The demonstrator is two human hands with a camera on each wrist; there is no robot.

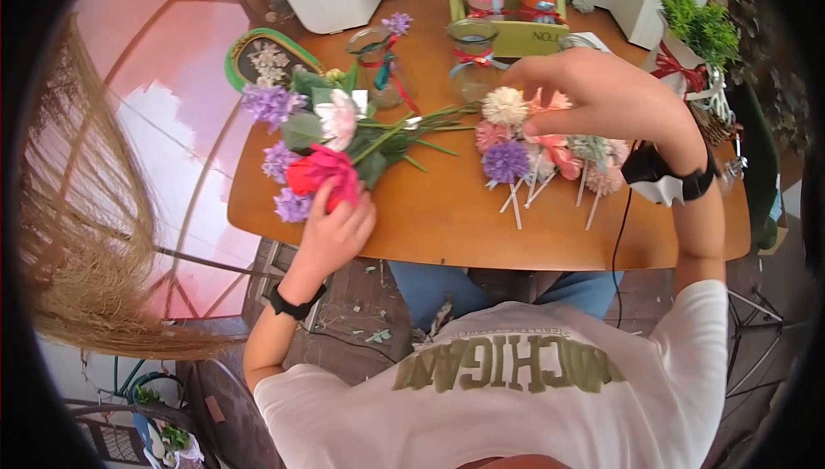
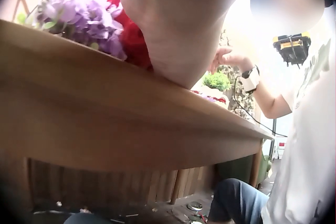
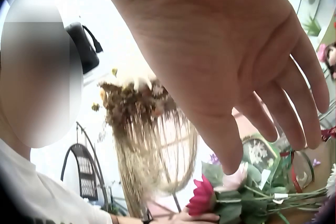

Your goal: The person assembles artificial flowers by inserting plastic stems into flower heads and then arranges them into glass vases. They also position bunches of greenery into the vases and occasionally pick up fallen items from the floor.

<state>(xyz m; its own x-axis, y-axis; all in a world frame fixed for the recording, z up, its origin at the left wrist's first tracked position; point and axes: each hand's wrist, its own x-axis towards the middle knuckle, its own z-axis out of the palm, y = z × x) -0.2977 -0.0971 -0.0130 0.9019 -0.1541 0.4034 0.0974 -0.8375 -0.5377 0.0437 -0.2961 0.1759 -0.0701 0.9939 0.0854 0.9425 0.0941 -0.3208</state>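
My left hand [image 1: 339, 224] is at the near left of the table, its fingers gripping a magenta artificial flower [image 1: 333, 173]. Around it lie a red rose [image 1: 301, 175], a pale pink flower [image 1: 335, 118], purple flower clusters [image 1: 273, 103] and dark green leaves, their green stems pointing right. My right hand [image 1: 593, 95] hovers palm down over a group of short white-stemmed flowers, fingers spread and loosely bent, holding nothing. Among that group are a cream flower [image 1: 504, 106] and a purple pompom flower [image 1: 505, 162]. In the right wrist view the open palm [image 3: 226, 61] shows nothing in it.
Two glass vases [image 1: 472, 70] with ribbons stand at the back, one leaning toward the stems. Behind them is a green box [image 1: 520, 39] with two dolls. A green-framed oval piece [image 1: 249, 39] lies back left; a potted plant [image 1: 700, 31] stands back right. A black cable [image 1: 620, 237] hangs over the front edge.
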